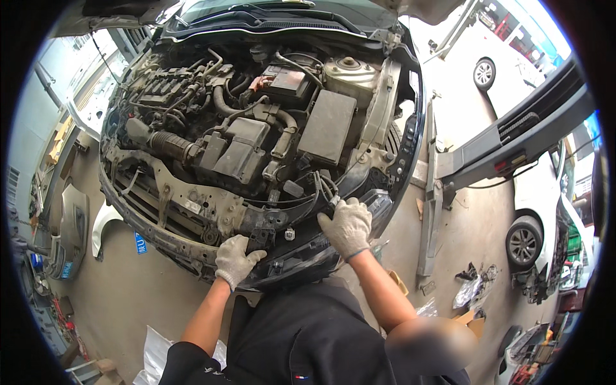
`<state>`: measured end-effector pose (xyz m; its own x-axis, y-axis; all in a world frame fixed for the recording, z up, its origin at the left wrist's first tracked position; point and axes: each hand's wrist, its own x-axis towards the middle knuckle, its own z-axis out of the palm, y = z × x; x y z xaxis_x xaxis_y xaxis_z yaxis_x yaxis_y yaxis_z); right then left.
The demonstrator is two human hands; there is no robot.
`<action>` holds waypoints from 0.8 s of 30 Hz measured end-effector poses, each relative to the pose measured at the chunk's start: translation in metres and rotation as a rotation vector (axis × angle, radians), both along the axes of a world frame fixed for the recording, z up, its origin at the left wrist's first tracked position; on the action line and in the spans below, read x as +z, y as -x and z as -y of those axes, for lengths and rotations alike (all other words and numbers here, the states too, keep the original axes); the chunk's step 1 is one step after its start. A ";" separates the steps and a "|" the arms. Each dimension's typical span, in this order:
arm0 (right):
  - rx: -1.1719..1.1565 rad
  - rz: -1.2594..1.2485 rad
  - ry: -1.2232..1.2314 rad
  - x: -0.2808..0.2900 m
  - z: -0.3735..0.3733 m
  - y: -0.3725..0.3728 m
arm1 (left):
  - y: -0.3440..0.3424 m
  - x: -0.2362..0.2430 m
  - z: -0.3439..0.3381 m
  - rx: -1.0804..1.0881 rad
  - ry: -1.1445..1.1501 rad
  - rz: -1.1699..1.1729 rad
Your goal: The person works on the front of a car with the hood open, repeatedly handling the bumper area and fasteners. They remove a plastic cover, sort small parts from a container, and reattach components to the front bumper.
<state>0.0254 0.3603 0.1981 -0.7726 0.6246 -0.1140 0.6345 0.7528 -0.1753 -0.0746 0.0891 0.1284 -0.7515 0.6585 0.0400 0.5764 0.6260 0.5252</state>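
My left hand [236, 262], in a pale knitted work glove, rests at the front edge of the car's front frame [183, 247]. Its thumb stands apart from the fingers, beside a black bracket [262, 237]. My right hand [348, 230], gloved alike, lies over a dark headlight [308, 251] at the car's front corner. Thumb and fingers are spread there, the fingertips close to a wiring harness [325, 186]. A small pale connector [290, 235] shows between my hands. What lies under the right palm is hidden.
The open engine bay holds a battery [289, 82], a black fuse box cover [328, 127] and an air filter housing [242, 151]. A lift post arm [475, 154] stands at right. A removed bumper [74, 224] leans at left. Plastic wrapping [467, 292] lies on the floor.
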 end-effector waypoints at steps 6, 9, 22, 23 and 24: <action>-0.065 -0.290 0.215 -0.018 -0.010 0.001 | 0.000 -0.003 0.001 -0.008 -0.014 -0.019; -0.205 -0.380 0.631 -0.007 -0.021 0.013 | -0.001 -0.003 0.002 0.003 -0.032 -0.022; -0.329 -0.742 0.450 -0.036 -0.028 -0.093 | -0.004 -0.001 -0.009 0.044 -0.005 -0.060; -0.408 -0.736 0.529 -0.049 -0.024 -0.113 | -0.004 0.001 -0.009 0.051 -0.052 -0.005; -0.495 -0.691 0.663 -0.092 -0.032 -0.143 | -0.003 0.003 -0.011 0.044 -0.087 0.031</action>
